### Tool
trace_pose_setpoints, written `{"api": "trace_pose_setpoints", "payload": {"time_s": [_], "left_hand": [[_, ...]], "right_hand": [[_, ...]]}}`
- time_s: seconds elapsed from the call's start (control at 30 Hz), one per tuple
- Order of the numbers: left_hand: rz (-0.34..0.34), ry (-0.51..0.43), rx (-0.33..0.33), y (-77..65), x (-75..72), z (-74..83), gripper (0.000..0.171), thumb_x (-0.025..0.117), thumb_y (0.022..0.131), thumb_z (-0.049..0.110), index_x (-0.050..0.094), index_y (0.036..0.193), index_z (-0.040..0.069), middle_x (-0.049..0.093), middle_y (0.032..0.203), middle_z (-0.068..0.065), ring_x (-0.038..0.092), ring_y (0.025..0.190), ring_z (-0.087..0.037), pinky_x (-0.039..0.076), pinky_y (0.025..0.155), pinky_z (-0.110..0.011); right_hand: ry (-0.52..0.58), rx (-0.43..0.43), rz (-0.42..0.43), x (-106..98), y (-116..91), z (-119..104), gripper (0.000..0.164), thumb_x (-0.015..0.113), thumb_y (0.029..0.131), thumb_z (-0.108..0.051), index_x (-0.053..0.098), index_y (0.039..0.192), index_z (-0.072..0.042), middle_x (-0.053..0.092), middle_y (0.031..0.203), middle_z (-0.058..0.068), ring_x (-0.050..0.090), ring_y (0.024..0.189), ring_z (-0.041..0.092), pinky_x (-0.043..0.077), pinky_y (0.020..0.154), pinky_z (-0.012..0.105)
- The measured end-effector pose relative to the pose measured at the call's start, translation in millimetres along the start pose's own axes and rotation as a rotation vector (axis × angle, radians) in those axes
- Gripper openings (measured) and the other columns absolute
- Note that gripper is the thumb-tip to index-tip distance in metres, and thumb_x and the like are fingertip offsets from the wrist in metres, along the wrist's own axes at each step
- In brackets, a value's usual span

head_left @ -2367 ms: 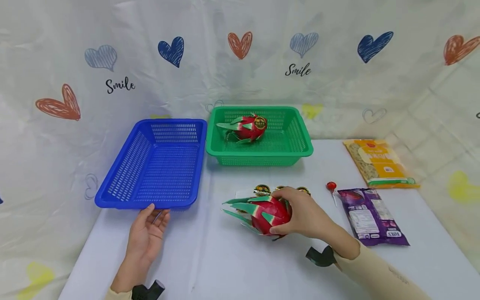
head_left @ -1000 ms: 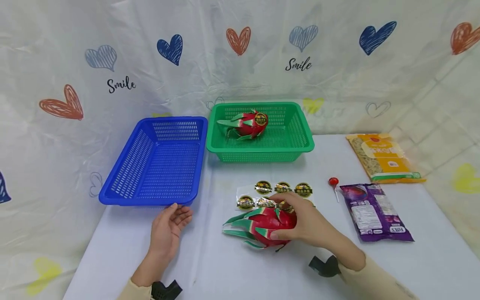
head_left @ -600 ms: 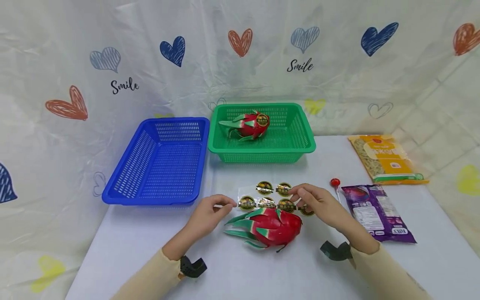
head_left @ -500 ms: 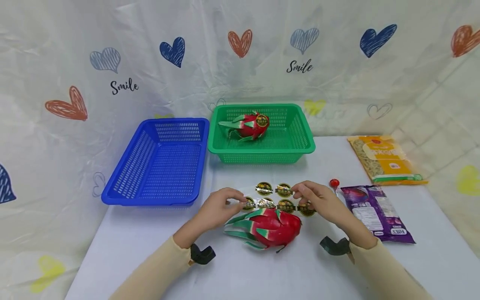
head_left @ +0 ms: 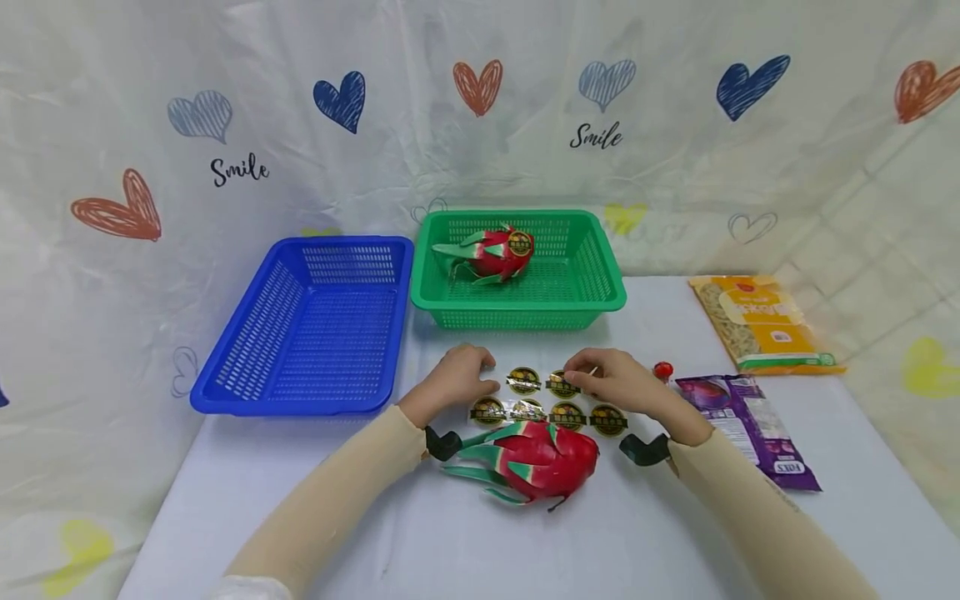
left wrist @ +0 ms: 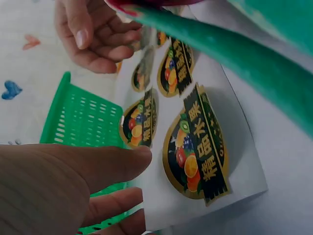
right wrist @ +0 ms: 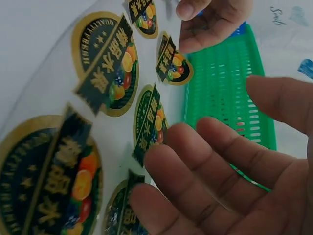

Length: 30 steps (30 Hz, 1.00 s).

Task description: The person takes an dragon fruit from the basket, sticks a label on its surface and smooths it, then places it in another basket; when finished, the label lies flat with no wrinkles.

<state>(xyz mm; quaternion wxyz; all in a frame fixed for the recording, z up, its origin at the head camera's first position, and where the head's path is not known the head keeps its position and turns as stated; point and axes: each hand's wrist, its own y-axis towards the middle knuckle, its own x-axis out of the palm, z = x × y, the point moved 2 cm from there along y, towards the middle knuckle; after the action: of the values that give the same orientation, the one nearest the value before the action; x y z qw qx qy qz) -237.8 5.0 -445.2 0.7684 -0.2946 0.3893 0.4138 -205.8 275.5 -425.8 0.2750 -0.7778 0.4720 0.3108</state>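
Note:
A clear sheet of round black-and-gold fruit stickers [head_left: 567,416] lies behind a red dragon fruit [head_left: 551,462] with green leaves. At the sheet's left end, my left hand [head_left: 453,383] pinches the edge; in the left wrist view its thumb [left wrist: 132,164] is on the near face and the fingers go behind. My right hand [head_left: 618,379] is over the right end, fingertips close to a back-row sticker [head_left: 561,384]. In the right wrist view the fingers [right wrist: 181,147] are spread and loosely bent, with the thumb [right wrist: 279,98] well apart.
A blue basket [head_left: 300,407] stands at the left. The green basket [head_left: 517,319] behind the sheet holds another dragon fruit [head_left: 495,254] bearing a sticker. To the right lie a lollipop [head_left: 662,371], a purple packet [head_left: 750,425] and a yellow packet [head_left: 765,325].
My right hand has let go of the dragon fruit, set down in front of the sheet, and moved back. My left hand has left the blue basket's front and taken the sheet's left edge.

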Motion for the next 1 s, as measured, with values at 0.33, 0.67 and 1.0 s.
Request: {"api": "trace_pose_setpoints", "payload": {"time_s": [0.33, 0.67, 1.0], "left_hand": [[-0.034, -0.097, -0.010, 4.7, -1.7, -7.8, 0.021, 0.080, 0.091, 0.020, 0.076, 0.108, 0.009, 0.070, 0.092, -0.003, 0.062, 0.084, -0.014, 0.053, 0.079, -0.032], [0.004, -0.169, -0.048, 10.2, 8.7, -17.1, 0.011, 0.077, 0.092, 0.014, 0.081, 0.101, 0.009, 0.078, 0.087, -0.003, 0.063, 0.074, -0.010, 0.052, 0.073, -0.026], [0.084, -0.217, -0.066, 9.9, 7.4, -23.5, 0.010, 0.074, 0.092, 0.014, 0.082, 0.098, 0.012, 0.078, 0.085, -0.001, 0.061, 0.070, -0.008, 0.048, 0.067, -0.023]], "right_hand": [[-0.065, -0.071, -0.124, 8, 43, -18, 0.030, 0.070, 0.099, -0.025, 0.072, 0.119, -0.002, 0.077, 0.106, 0.010, 0.067, 0.090, 0.017, 0.056, 0.078, 0.032], [-0.088, -0.103, -0.184, 19, 64, -28, 0.015, 0.075, 0.091, -0.010, 0.076, 0.103, -0.001, 0.078, 0.091, 0.008, 0.069, 0.082, 0.011, 0.055, 0.073, 0.027], [-0.078, -0.099, -0.146, 20, 74, -30, 0.005, 0.073, 0.093, -0.008, 0.076, 0.095, -0.005, 0.075, 0.085, 0.005, 0.061, 0.073, 0.010, 0.049, 0.067, 0.026]]}}
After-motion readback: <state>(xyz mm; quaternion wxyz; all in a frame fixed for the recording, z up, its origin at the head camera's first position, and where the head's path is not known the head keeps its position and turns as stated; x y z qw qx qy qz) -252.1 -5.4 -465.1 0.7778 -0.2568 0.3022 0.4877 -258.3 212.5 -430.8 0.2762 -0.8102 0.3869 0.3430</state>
